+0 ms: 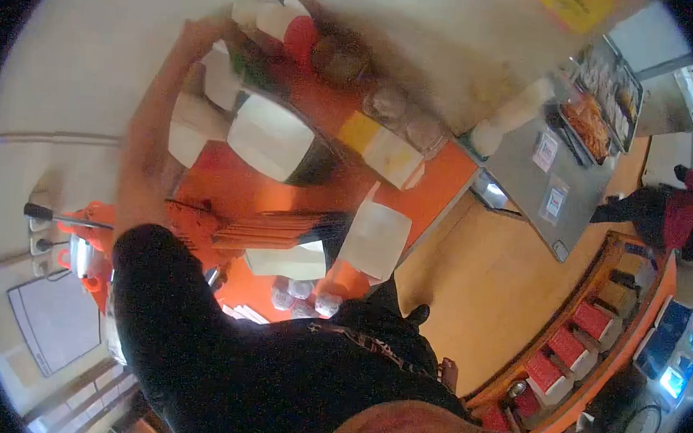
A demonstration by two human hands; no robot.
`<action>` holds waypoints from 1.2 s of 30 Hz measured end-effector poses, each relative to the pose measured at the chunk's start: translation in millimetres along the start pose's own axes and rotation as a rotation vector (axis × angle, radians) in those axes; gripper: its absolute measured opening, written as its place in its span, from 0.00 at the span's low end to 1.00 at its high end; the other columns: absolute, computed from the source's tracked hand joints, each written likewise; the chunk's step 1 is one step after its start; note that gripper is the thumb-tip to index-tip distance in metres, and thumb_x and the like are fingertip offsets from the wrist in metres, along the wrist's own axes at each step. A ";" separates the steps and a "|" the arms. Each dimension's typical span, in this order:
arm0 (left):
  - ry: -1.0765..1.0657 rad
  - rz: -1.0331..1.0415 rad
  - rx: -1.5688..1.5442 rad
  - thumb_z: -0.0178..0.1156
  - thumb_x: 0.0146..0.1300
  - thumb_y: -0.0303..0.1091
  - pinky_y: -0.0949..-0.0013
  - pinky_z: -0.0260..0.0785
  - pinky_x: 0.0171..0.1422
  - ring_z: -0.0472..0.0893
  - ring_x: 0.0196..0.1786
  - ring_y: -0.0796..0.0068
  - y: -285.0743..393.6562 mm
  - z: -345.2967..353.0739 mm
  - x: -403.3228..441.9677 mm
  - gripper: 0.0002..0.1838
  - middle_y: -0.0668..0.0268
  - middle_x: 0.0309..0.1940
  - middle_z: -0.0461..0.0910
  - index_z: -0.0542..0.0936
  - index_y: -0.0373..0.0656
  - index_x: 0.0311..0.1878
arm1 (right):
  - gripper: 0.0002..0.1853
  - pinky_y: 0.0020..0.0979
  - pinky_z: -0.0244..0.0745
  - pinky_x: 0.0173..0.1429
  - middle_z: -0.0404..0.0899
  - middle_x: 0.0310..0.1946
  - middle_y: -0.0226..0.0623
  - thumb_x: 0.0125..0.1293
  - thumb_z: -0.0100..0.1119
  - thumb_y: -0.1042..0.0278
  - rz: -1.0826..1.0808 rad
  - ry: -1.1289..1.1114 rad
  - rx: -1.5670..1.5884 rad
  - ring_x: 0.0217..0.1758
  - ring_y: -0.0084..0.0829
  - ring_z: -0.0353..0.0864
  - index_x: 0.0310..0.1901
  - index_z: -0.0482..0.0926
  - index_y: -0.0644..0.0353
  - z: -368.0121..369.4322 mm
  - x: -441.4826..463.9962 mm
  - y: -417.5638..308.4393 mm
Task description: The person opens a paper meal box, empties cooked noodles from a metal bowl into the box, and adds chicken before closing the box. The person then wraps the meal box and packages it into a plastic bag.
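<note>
My left arm, in a black sleeve, stretches up the left side of the head view. My left hand is blurred at the far end of the orange table, beside white round items and a red one. Its fingers are smeared, so I cannot see a grip. Below the hand are a white square container and a stack of flat brown pieces. A blurred patch of skin crosses the bottom edge; which part it is, I cannot make out. My right hand cannot be identified.
A second white container sits at the table's near edge, with clear plastic cups close by. To the right, a grey counter bears food trays. Red-topped boxes line a curved shelf. Another person is at far right.
</note>
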State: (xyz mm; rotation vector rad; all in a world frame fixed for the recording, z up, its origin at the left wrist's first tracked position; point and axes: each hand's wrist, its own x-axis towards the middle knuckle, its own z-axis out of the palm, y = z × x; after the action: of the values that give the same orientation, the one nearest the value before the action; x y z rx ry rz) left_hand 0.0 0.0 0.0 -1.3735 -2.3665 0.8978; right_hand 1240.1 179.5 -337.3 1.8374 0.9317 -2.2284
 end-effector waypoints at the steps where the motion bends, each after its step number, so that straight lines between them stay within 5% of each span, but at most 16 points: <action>1: 0.081 -0.046 -0.011 0.58 0.65 0.35 0.46 0.74 0.48 0.84 0.53 0.67 6.1 -13.5 11.0 0.22 0.73 0.52 0.84 0.77 0.64 0.62 | 0.16 0.40 0.79 0.34 0.79 0.38 0.37 0.75 0.56 0.50 -0.053 0.171 -0.106 0.37 0.34 0.82 0.53 0.77 0.53 13.6 2.5 -30.0; 6: 0.147 -0.179 0.080 0.58 0.64 0.33 0.51 0.76 0.48 0.85 0.50 0.67 -46.6 -146.3 -55.2 0.17 0.70 0.42 0.86 0.82 0.61 0.55 | 0.16 0.34 0.76 0.29 0.79 0.34 0.32 0.72 0.60 0.53 -0.224 0.269 -0.139 0.31 0.27 0.80 0.53 0.78 0.52 44.9 -35.9 -30.7; 10: 0.282 -0.452 -0.164 0.54 0.70 0.30 0.54 0.76 0.58 0.84 0.55 0.60 -19.8 -304.8 -88.7 0.17 0.64 0.54 0.85 0.80 0.52 0.61 | 0.18 0.35 0.78 0.41 0.81 0.40 0.38 0.71 0.59 0.55 -0.492 0.382 -0.623 0.39 0.32 0.82 0.54 0.78 0.59 54.6 0.0 -63.7; 12: 0.335 -0.358 -0.512 0.52 0.74 0.34 0.61 0.73 0.63 0.81 0.61 0.60 -3.7 -373.2 -106.0 0.19 0.56 0.61 0.80 0.76 0.43 0.65 | 0.20 0.36 0.80 0.49 0.83 0.44 0.41 0.71 0.58 0.56 -0.590 0.517 -0.906 0.45 0.35 0.83 0.55 0.78 0.64 74.9 7.0 -100.0; 13: 0.437 -0.282 -0.509 0.52 0.75 0.34 0.64 0.72 0.65 0.81 0.62 0.62 7.3 -398.4 -116.6 0.20 0.54 0.62 0.80 0.75 0.40 0.66 | 0.24 0.37 0.76 0.60 0.83 0.50 0.45 0.70 0.59 0.57 -0.662 0.364 -0.586 0.55 0.37 0.81 0.59 0.76 0.68 105.7 -11.6 -145.7; 16: 0.703 -0.053 -0.758 0.50 0.76 0.33 0.68 0.68 0.68 0.79 0.63 0.67 48.0 -462.1 -141.7 0.21 0.50 0.60 0.80 0.72 0.34 0.68 | 0.27 0.37 0.72 0.67 0.77 0.60 0.40 0.64 0.68 0.67 -0.823 0.193 -0.437 0.64 0.35 0.75 0.64 0.73 0.62 191.3 -72.0 -282.5; 17: 0.849 0.229 -1.247 0.52 0.76 0.33 0.66 0.68 0.68 0.79 0.62 0.66 69.5 -465.7 -144.0 0.21 0.49 0.59 0.80 0.72 0.35 0.68 | 0.35 0.39 0.70 0.69 0.73 0.65 0.40 0.60 0.71 0.67 -0.974 0.091 -0.314 0.69 0.36 0.71 0.68 0.68 0.60 213.4 -96.6 -312.8; 19: 0.533 -0.054 -1.078 0.55 0.75 0.35 0.63 0.71 0.57 0.79 0.52 0.69 159.8 -561.9 -169.4 0.21 0.53 0.52 0.82 0.74 0.35 0.66 | 0.56 0.44 0.58 0.77 0.57 0.76 0.41 0.56 0.78 0.60 -1.382 -0.129 -0.276 0.78 0.38 0.59 0.79 0.49 0.53 248.9 -167.4 -362.4; 22: 0.719 0.194 -0.799 0.62 0.71 0.37 0.61 0.71 0.46 0.76 0.40 0.66 266.1 -577.4 -184.0 0.23 0.56 0.40 0.81 0.76 0.36 0.63 | 0.50 0.38 0.75 0.63 0.71 0.66 0.40 0.62 0.73 0.62 -1.563 -0.435 0.312 0.65 0.34 0.72 0.78 0.49 0.52 279.5 -248.7 -377.9; 23: 0.669 0.257 -0.754 0.66 0.68 0.39 0.60 0.71 0.45 0.76 0.38 0.62 303.8 -592.6 -199.7 0.24 0.55 0.38 0.80 0.76 0.36 0.63 | 0.46 0.37 0.75 0.61 0.72 0.65 0.41 0.65 0.70 0.61 -1.457 -0.377 0.377 0.64 0.33 0.74 0.78 0.51 0.52 271.9 -251.9 -366.0; 25: 0.743 0.644 -0.851 0.66 0.67 0.41 0.58 0.70 0.46 0.79 0.40 0.60 366.3 -577.3 -199.9 0.24 0.53 0.40 0.82 0.77 0.38 0.62 | 0.39 0.36 0.75 0.60 0.74 0.63 0.42 0.70 0.65 0.59 -1.306 -0.632 0.668 0.60 0.33 0.76 0.77 0.55 0.53 246.8 -259.6 -330.8; 26: 0.181 0.675 -1.269 0.63 0.70 0.40 0.57 0.72 0.45 0.80 0.37 0.57 408.4 -645.5 -243.0 0.21 0.52 0.38 0.83 0.78 0.38 0.59 | 0.36 0.36 0.75 0.61 0.74 0.62 0.42 0.72 0.62 0.60 -1.245 -0.961 0.883 0.58 0.34 0.77 0.76 0.58 0.53 224.1 -259.0 -310.7; 28: 0.430 0.738 -1.219 0.60 0.71 0.41 0.56 0.72 0.44 0.81 0.35 0.54 474.2 -647.2 -260.2 0.18 0.51 0.36 0.84 0.79 0.37 0.55 | 0.43 0.41 0.62 0.77 0.64 0.73 0.45 0.67 0.66 0.54 -1.523 -0.192 0.543 0.74 0.37 0.66 0.77 0.56 0.59 175.5 -217.2 -224.6; 32: 0.566 0.826 -1.179 0.57 0.72 0.43 0.54 0.72 0.41 0.81 0.34 0.48 592.2 -687.9 -346.0 0.17 0.50 0.32 0.83 0.80 0.36 0.48 | 0.39 0.39 0.71 0.67 0.72 0.64 0.44 0.65 0.67 0.55 -1.380 -0.136 0.623 0.62 0.36 0.74 0.73 0.62 0.61 82.1 -269.4 -78.8; 35: 0.444 1.115 -1.278 0.57 0.71 0.46 0.53 0.72 0.41 0.82 0.34 0.46 676.2 -715.6 -423.7 0.19 0.50 0.32 0.83 0.81 0.36 0.43 | 0.36 0.37 0.77 0.60 0.79 0.57 0.43 0.64 0.68 0.55 -1.264 -0.036 0.774 0.53 0.35 0.81 0.69 0.66 0.62 45.7 -307.5 39.2; 36: 0.354 1.192 -1.205 0.60 0.69 0.40 0.56 0.74 0.49 0.83 0.42 0.49 706.6 -724.4 -449.5 0.17 0.49 0.37 0.84 0.80 0.33 0.48 | 0.34 0.37 0.78 0.59 0.80 0.55 0.43 0.63 0.68 0.55 -1.213 0.103 0.817 0.52 0.35 0.81 0.66 0.70 0.62 30.6 -323.1 77.4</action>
State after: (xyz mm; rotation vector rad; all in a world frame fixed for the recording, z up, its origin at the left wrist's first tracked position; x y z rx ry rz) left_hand 1086.4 148.4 154.0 -3.0814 -1.5334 -0.8575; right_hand 1333.8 7.0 -67.5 1.8649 1.6302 -3.6896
